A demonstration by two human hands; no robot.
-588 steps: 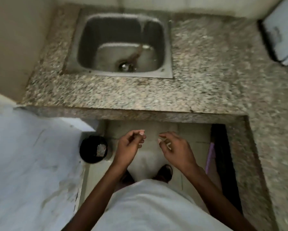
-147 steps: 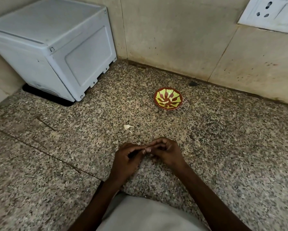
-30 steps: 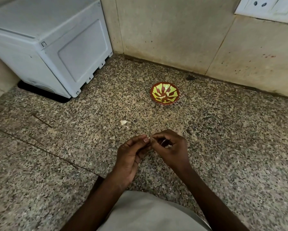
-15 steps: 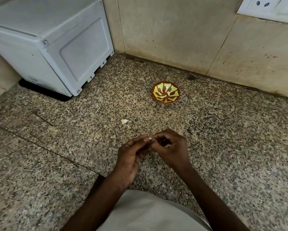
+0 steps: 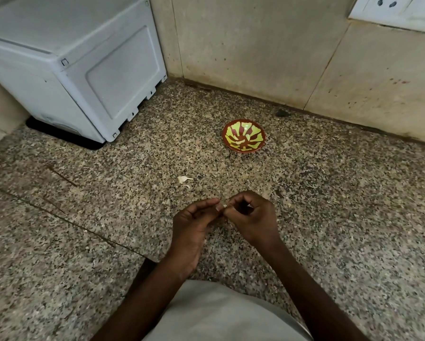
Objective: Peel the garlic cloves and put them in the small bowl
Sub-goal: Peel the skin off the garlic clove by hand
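Left hand (image 5: 194, 227) and right hand (image 5: 253, 220) meet fingertip to fingertip over the table's (image 5: 354, 217) near edge, fingers curled, pinching a garlic clove (image 5: 224, 206), mostly hidden between them. Peel scraps (image 5: 184, 180) lie on the table just beyond the hands. Small bowl (image 5: 243, 135) sits farther back, near the wall. White appliance (image 5: 71, 62) fills the far left corner.

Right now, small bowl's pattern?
Small bowl: yellow-green inside with red-brown swirling streaks and a red-brown rim; head view.
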